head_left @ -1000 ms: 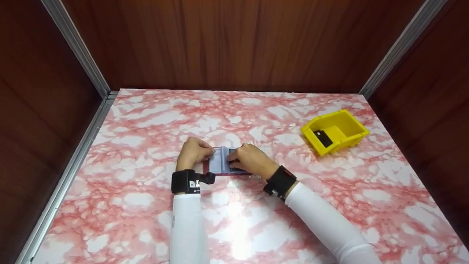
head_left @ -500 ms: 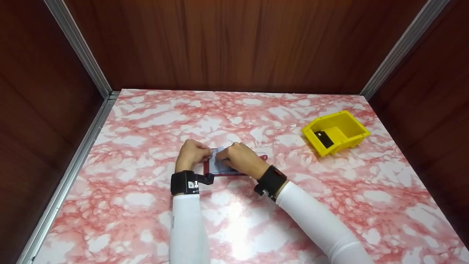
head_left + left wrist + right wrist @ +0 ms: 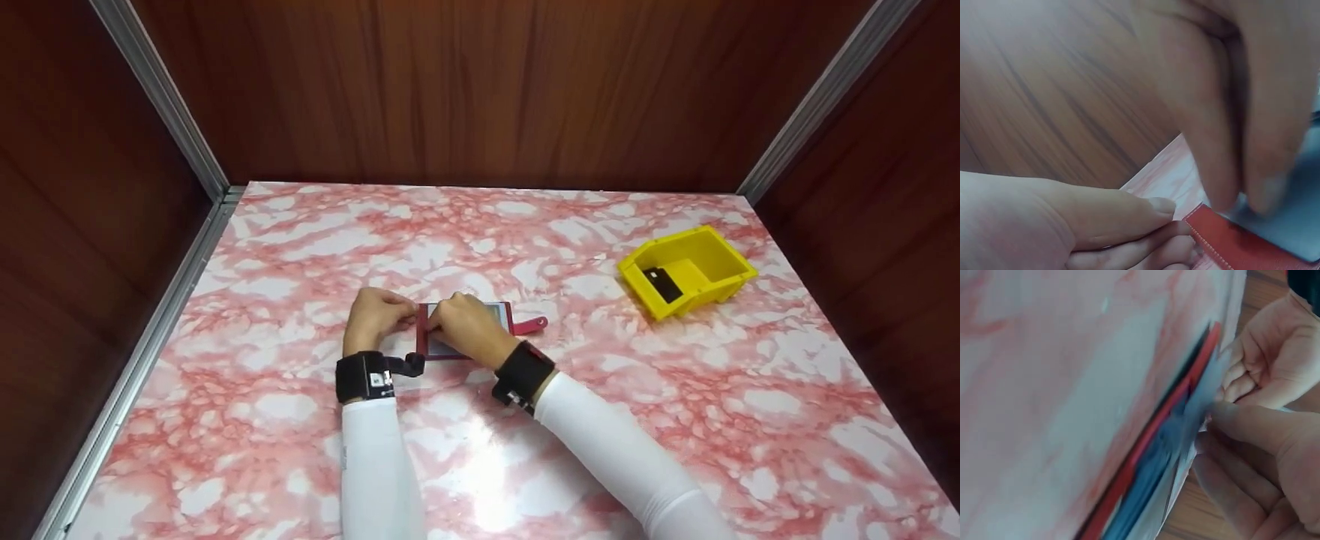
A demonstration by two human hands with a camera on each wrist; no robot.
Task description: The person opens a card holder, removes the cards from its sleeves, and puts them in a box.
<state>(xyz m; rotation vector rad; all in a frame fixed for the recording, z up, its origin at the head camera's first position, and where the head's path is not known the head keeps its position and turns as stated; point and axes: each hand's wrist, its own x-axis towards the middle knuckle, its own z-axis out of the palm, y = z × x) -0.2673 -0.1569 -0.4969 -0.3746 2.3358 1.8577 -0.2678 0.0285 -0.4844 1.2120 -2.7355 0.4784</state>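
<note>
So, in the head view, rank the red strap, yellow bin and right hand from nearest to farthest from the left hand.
1. Right hand: over the red case, beside the left hand.
2. Red strap: past the case's right edge.
3. Yellow bin: far right.

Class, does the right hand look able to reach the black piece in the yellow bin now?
Probably yes, once the right hand leaves the red holder: the black piece lies uncovered in the open yellow bin, with nothing tall between.

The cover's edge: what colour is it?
The edge is red, pale-stitched; clearest in the left wrist view.
</note>
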